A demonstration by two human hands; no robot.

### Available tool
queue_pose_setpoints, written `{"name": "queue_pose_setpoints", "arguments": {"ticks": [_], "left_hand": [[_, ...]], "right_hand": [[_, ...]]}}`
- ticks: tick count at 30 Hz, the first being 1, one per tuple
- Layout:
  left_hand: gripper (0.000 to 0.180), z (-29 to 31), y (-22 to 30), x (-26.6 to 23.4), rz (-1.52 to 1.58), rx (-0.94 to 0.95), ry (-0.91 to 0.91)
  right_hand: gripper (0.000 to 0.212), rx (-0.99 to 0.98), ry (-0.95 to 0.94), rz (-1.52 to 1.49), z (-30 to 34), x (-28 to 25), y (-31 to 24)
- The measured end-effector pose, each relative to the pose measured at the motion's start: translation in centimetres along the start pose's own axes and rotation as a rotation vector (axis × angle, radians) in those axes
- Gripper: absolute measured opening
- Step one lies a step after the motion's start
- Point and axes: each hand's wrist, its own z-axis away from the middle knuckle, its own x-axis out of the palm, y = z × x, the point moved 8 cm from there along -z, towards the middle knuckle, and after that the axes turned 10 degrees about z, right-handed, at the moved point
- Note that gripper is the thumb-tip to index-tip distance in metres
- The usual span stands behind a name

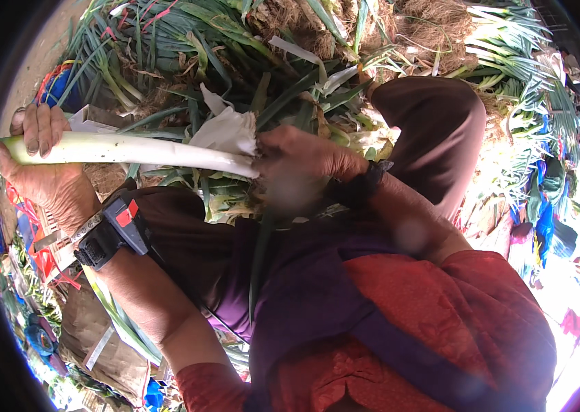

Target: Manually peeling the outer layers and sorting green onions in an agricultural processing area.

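Note:
A long leek (146, 150), white along most of its length and pale green at its left end, lies across in front of me. My left hand (53, 185) is closed round the green end, thumb below and fingers over the top. At the other end, my right hand (307, 154) is closed by the root end, its fingertips partly hidden. Against that hand a loose white outer leaf layer (228, 132) flares up from the leek, folded and partly torn away. Whether the right fingers also hold a small tool cannot be seen.
Heaps of green leek tops (187, 34) and brown roots (434, 34) lie beyond my hands. More bundled leeks (509, 41) are at the far right. My bent knee (441, 117) rises beside my right arm. Brown cardboard (98, 343) lies at lower left.

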Motion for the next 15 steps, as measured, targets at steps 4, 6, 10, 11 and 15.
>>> {"name": "queue_pose_setpoints", "arguments": {"ticks": [4,6,10,11,15], "left_hand": [[0.039,0.4,-0.7,0.7,0.02,-0.041,-0.01],[0.039,0.5,-0.8,0.8,0.038,-0.052,-0.03],[0.039,0.6,-0.7,1.0,0.021,-0.028,-0.045],[0.039,0.5,-0.7,1.3,0.016,-0.019,-0.044],[0.035,0.1,-1.1,1.7,0.055,-0.045,-0.055]], "right_hand": [[0.023,-0.185,0.034,0.009,0.1,1.4,-1.1],[0.025,-0.142,0.032,-0.032,0.1,1.7,-1.0],[0.025,-0.075,0.105,-0.075,-0.3,1.3,-0.5],[0.024,-0.061,0.12,-0.045,-0.4,1.7,0.5],[0.025,-0.026,0.173,-0.051,-0.8,3.0,2.1]]}}
